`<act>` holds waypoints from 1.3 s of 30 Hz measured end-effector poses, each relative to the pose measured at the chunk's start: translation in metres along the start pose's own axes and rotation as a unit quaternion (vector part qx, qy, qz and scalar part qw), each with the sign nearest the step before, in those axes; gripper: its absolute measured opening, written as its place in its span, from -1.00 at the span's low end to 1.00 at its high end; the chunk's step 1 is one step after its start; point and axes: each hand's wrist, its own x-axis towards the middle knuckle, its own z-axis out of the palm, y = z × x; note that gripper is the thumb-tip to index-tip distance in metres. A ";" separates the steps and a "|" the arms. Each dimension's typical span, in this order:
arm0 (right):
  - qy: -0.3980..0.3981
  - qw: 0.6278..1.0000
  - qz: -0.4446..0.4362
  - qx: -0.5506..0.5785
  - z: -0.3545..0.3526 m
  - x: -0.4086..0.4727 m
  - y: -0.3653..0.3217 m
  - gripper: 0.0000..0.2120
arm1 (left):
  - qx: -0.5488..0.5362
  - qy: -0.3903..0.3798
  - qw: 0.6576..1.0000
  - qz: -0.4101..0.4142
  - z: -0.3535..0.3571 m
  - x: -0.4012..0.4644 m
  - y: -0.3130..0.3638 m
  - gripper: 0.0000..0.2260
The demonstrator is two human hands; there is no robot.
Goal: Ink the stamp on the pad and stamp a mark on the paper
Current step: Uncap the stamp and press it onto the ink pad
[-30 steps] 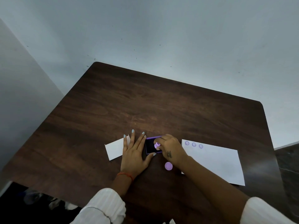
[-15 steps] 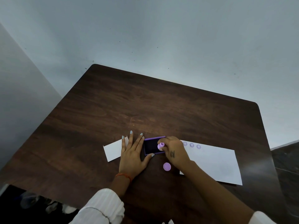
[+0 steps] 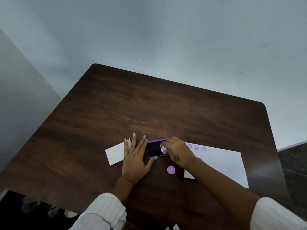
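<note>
The right hand (image 3: 180,151) pinches the small lilac stamp (image 3: 163,148) between thumb and fingertips, its grip closed on the stamp's body, and holds it on or just over the dark face of the pad (image 3: 155,149); contact itself is too small to tell. The pad sits near the middle of the tabletop's (image 3: 149,105) near edge, in a purple tray. The left hand (image 3: 136,156) lies flat and open beside the pad, fingers spread, holding nothing; its thumb touches the pad's near corner and steadies it, and part of the palm rests on a small white card (image 3: 115,153). The paper (image 3: 221,161) lies toward the tabletop's right edge, just beside the pad, with 3 purple marks (image 3: 196,147) in a row along its far edge. A round lilac cap (image 3: 171,170) sits near the front edge, between the wrists.

The step in hand looks like inking. To do it well, press the stamp straight down with its face level, dab lightly, and avoid twisting or sliding it so the ink coats evenly. Keep the left thumb bracing the tray. Then lift straight up and carry the stamp to bare paper beside the row of marks, clear of the cap
</note>
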 end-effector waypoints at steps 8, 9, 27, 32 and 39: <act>0.065 0.986 0.131 0.073 0.016 -0.009 -0.017 -0.75 | -0.002 -0.008 1.000 0.001 -0.001 0.000 0.000 -0.32; 0.053 0.983 0.139 0.110 0.010 -0.007 -0.014 -0.81 | -0.003 -0.005 1.000 0.003 -0.001 0.000 0.000 -0.32; 0.024 0.997 0.075 0.008 0.001 0.007 0.007 -0.80 | -0.010 -0.003 1.000 0.000 -0.001 0.000 0.000 -0.32; 0.071 0.995 0.071 0.016 0.004 0.011 0.001 -0.76 | -0.009 -0.003 1.000 0.001 -0.002 0.000 -0.001 -0.33; 0.093 0.991 0.099 0.020 0.017 0.006 0.001 -0.73 | -0.004 -0.005 1.000 0.000 0.000 0.000 -0.001 -0.33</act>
